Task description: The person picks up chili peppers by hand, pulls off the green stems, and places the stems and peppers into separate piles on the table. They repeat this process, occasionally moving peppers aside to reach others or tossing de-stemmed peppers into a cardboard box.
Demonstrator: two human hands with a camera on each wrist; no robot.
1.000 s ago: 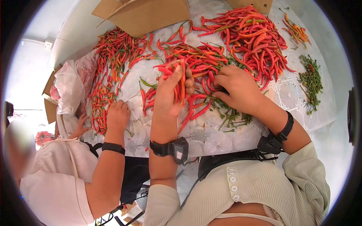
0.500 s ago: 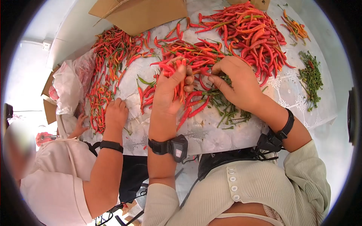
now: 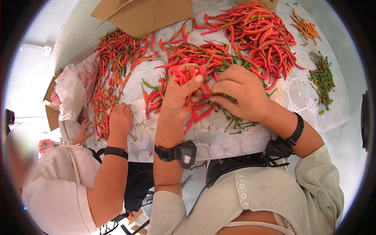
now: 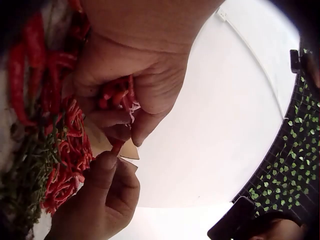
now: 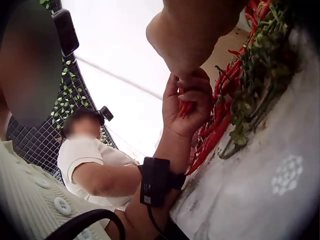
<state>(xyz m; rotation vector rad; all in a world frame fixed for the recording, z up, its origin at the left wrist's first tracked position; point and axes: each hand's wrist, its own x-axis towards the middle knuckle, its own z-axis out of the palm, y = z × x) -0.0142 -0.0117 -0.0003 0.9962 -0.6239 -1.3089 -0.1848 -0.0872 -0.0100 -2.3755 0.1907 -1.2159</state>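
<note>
My left hand (image 3: 178, 96) grips a bunch of red chili peppers (image 3: 182, 74), their ends showing between thumb and curled fingers. One green stem sticks up past the left thumb. Close beside it, my right hand (image 3: 241, 94) has its thumb and fingertips together at the bunch. In the left wrist view the right thumb (image 4: 102, 167) and a finger pinch a red chili pepper (image 4: 117, 148) that reaches the left fingers. Loose red chilies (image 3: 205, 113) lie under the hands, next to a heap of green stems (image 3: 237, 123) partly hidden by the right hand.
A large chili heap (image 3: 266, 39) lies at the back right, with a stem pile (image 3: 323, 80) and some orange chilies (image 3: 305, 26) beyond it. A cardboard box (image 3: 145, 17) stands at the back. To the left, another person's hand (image 3: 121, 117) rests by more chilies (image 3: 117, 55).
The right hand rose from beside the stem heap to a red chili, then moved slightly down and left against the bunch. The left thumb has shifted right; a green stem now sticks up there.
</note>
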